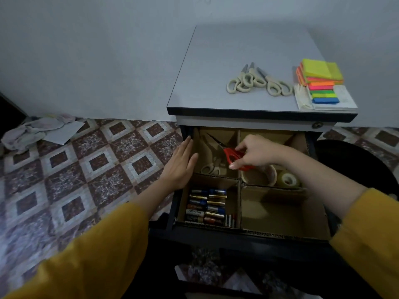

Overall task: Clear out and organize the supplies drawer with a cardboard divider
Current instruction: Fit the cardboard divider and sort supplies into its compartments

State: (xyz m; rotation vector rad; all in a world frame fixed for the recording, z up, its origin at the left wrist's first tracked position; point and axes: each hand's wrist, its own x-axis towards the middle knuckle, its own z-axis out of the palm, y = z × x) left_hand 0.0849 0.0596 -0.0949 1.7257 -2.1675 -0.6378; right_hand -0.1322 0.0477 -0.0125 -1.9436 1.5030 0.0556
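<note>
A: Entry: red scissors [232, 155]. Where are they kept?

B: They are held over the back-left compartment of the drawer [248, 234], blades pointed to the rear. The handle loops are pinched by the right hand [257, 153]. The left hand [181, 162] is laid flat, fingers straight, on the drawer's left wall.

A: Handling?

B: Judged light and stiff, with sharp tips. The plastic loops are best gripped.

A: Counts?

B: One cardboard divider [239, 190], four compartments. One beige pair [210, 168] is listed below the red. Two tape rolls [259, 176] are at back right. The batteries [207, 207] at front left number over ten, the exact count unclear. On the table [216, 72] are three spare scissors [259, 82] and stacked sticky notes [319, 72], uncounted.
</note>
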